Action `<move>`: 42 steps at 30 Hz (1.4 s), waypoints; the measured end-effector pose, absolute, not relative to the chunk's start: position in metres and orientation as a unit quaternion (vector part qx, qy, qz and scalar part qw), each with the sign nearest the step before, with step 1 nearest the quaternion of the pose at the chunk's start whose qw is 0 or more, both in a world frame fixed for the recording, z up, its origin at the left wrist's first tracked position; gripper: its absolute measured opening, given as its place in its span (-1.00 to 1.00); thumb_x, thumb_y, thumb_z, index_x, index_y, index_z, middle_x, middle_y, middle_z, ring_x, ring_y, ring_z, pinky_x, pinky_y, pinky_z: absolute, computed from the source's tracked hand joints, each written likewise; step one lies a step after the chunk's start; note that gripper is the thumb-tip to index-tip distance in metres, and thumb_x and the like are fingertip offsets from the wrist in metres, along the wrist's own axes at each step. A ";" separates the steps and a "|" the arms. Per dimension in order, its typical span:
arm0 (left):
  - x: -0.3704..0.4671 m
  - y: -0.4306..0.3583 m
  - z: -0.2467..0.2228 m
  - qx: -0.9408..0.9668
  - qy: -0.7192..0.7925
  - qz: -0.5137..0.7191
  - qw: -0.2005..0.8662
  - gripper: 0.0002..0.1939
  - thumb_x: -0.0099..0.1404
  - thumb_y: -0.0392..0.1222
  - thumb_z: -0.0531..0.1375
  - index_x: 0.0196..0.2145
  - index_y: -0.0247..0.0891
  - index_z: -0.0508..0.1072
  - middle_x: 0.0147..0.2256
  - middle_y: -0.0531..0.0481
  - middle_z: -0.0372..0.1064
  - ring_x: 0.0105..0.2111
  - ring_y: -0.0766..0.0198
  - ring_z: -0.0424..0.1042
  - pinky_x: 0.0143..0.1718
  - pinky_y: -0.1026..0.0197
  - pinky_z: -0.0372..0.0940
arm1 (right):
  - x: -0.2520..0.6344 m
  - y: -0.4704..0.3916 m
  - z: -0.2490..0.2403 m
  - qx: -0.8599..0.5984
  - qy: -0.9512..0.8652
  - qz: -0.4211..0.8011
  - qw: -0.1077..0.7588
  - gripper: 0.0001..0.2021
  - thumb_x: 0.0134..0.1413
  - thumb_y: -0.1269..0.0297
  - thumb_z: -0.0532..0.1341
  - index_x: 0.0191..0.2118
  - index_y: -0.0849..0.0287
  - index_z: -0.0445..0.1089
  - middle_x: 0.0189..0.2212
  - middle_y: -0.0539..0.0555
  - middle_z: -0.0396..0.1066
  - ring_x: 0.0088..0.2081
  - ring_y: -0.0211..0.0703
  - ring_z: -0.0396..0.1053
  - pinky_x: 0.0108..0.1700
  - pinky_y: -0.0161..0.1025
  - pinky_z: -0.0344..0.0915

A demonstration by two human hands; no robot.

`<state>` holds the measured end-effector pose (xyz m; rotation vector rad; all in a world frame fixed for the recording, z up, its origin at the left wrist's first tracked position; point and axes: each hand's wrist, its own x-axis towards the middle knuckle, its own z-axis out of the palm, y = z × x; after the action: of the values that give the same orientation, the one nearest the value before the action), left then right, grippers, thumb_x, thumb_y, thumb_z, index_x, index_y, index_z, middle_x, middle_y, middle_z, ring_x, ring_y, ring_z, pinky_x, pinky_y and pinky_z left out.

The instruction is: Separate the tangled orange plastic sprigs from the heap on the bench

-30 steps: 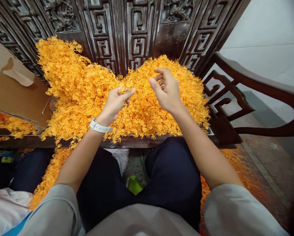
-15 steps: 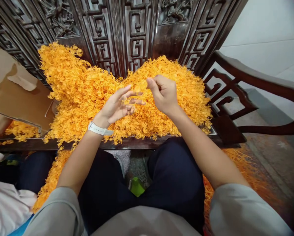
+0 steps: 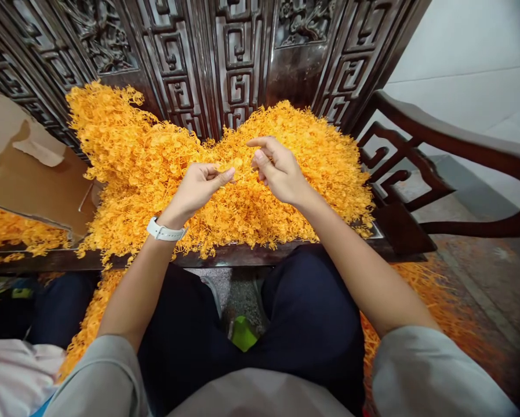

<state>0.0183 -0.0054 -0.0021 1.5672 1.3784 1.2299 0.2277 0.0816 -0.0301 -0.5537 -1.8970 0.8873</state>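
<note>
Curly orange plastic pieces lie in a large heap (image 3: 151,168) on a dark wooden bench (image 3: 225,255). Over the middle of the heap, my left hand (image 3: 203,184), with a pale watch (image 3: 166,233) on its wrist, pinches a small orange piece (image 3: 237,164) between thumb and fingers. To its right, a short gap away, my right hand (image 3: 279,169) has its index finger stretched out and its thumb apart from it. Its other fingers curl under, and I see nothing held in it.
A torn cardboard box (image 3: 33,174) stands at the left over more orange pieces. Behind the heap rises a carved backrest (image 3: 203,63); a curved armrest (image 3: 460,133) is at the right. Another person's pale sleeve (image 3: 20,370) shows at lower left. Orange pieces also lie on the floor.
My left hand's spread fingers have closed into a pinch. My right hand has opened from a closed shape and moved slightly left. The other person's forearm beside the box has gone from view.
</note>
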 end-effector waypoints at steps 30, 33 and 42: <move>0.029 -0.020 0.013 0.742 0.472 0.301 0.369 -0.71 0.30 -0.13 0.27 -0.54 -0.26 0.38 -0.58 0.13 0.11 -0.55 0.40 0.03 -0.47 0.23 -0.01 | 0.217 0.063 -0.023 -0.178 -0.835 0.403 0.331 -0.34 0.11 -0.47 0.31 -0.40 0.15 0.32 -0.56 -0.10 0.22 -0.49 -0.32 0.10 -0.43 -0.26 -0.03; 0.031 -0.021 0.015 0.734 0.459 0.331 0.376 -0.69 0.31 -0.04 0.30 -0.50 -0.26 0.43 -0.56 0.12 0.14 -0.53 0.38 0.07 -0.42 0.21 0.03 | 0.219 0.062 -0.021 -0.172 -0.856 0.382 0.302 -0.31 0.31 -0.43 0.14 -0.48 0.17 0.32 -0.56 -0.06 0.26 -0.48 -0.32 0.13 -0.41 -0.25 -0.01; 0.032 -0.022 0.009 0.709 0.540 0.331 0.309 -0.42 0.27 0.08 0.42 -0.61 -0.18 0.15 -0.62 0.16 -0.06 -0.58 0.41 -0.11 -0.51 0.16 -0.21 | 0.215 0.059 -0.019 -0.150 -0.815 0.433 0.356 -0.31 0.34 -0.39 0.14 -0.55 0.12 0.16 -0.60 -0.10 0.06 -0.51 -0.32 -0.01 -0.44 -0.25 -0.03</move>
<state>0.0316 -0.0222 0.0088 1.8748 1.4277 0.8749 0.2148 0.0588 -0.0189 -0.3863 -2.1046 1.1187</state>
